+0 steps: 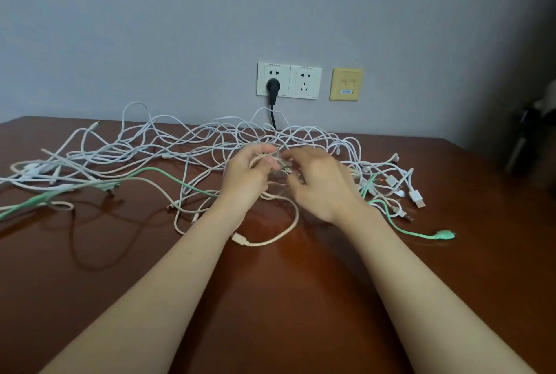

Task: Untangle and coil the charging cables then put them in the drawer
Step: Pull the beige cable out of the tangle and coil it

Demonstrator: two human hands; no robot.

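While the cables (192, 145) lie in one loose tangle across the far half of the table (301, 298), the untangling step is in hand and, by my judgement, barely begun: nothing is coiled, and no drawer shows in the head view.

Both bare forearms reach to twelve o'clock and meet at the middle of the heap. The left hand (249, 175) has its fingers and thumb curled round a loop of the beige cable (270, 239), whose free end with its flat plug trails back to six o'clock of the hands. The right hand (319, 184) sits just beside it with fingers bent toward the same knot. Blur hides the fingertips, so I cannot tell whether it pinches a strand.

Most cords are thin, white, smooth and round, springing up in open arcs. A green cable (400, 229) runs from nine o'clock, under the hands, to a chunky plug at four o'clock. Boxy white plugs cluster at three o'clock. The tabletop is glossy red-brown wood.

Next, I judge, the beige cord must be fed loop by loop out of the crossings, gently, since pulling would tighten the knot.

On the wall at twelve o'clock are sockets (304, 81), one holding a black plug (273, 88).
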